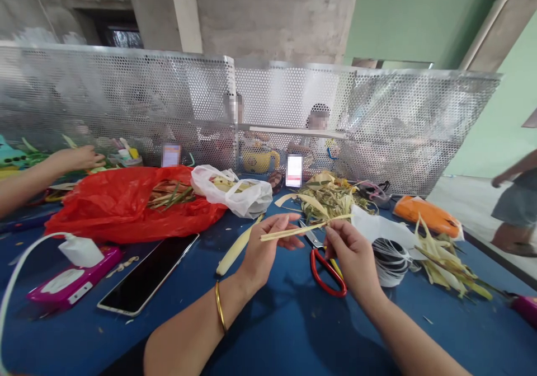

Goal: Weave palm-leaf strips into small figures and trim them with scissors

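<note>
A narrow pale-yellow strip of dried plant husk [308, 229] stretches between my hands above the blue table. My right hand [350, 247] pinches it near its right end, thumb against fingers. The strip's left part passes across my left hand [262, 253], whose thumb and fingers are apart and loosely extended; a gold bangle circles that wrist. Below and beside my right hand lie red-handled scissors [329, 278], blades pointing away. A peeled pale stalk [235, 253] rests left of my left hand. Beyond both hands is a heap of husks and leaves [331, 194].
Left are a red plastic bag [113, 205], a white bag [247, 197], a phone [149, 275] and a purple power strip [69, 286] with charger. Right are a wire coil [390, 258], loose husks [448, 264] and an orange packet [428, 215]. A perforated metal screen [289, 96] stands behind; another person's hand [84, 158] reaches in left.
</note>
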A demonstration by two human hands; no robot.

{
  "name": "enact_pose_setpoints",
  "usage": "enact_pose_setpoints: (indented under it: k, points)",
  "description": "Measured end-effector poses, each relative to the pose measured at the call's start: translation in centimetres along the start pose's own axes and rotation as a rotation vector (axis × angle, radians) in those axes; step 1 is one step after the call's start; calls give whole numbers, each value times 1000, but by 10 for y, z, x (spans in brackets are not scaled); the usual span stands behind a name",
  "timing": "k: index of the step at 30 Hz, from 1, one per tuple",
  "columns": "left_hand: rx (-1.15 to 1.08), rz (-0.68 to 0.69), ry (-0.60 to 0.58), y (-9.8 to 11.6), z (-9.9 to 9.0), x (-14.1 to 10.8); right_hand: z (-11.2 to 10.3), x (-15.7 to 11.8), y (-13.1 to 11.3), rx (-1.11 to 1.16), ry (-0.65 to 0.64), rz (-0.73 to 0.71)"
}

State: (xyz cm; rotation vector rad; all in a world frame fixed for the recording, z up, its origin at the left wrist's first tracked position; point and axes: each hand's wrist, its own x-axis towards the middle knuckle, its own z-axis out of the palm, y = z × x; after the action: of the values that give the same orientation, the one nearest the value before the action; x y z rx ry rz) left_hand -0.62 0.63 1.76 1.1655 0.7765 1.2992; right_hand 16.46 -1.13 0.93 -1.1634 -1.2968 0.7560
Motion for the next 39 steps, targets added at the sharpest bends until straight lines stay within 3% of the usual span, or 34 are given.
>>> enact_pose_setpoints:
  k: [2, 4, 8, 11, 14, 17, 21, 27, 34, 39]
  points:
    - [-4, -117, -164, 1, -1, 2, -1, -3, 0, -161, -21, -63]
    - [13, -218, -247, -2, -1, 3, 0, -5, 1, -344, -41, -140]
    - [10, -234, -152, -11, 4, 2, 2, -9, 2, -646, -108, -272]
    - [28, -252, -129, -14, 6, -1, 5, -12, 4, -746, -217, -345]
    - [100, -274, -124, -13, 5, -2, 7, -14, 5, -761, -303, -399]
    - [124, -294, -31, -10, 4, -2, 8, -14, 3, -781, -290, -391]
    - [3, -371, 119, -7, 2, 0, 7, -15, 0, -850, -239, -345]
    - [-98, -508, 149, -13, 0, 1, 12, -19, 1, -889, -289, -403]
    - [-39, -426, 81, -18, -1, 1, 11, -24, -8, -776, -443, -432]
    - [254, -331, -77, -8, 3, -4, 3, -21, -15, -644, -199, -511]
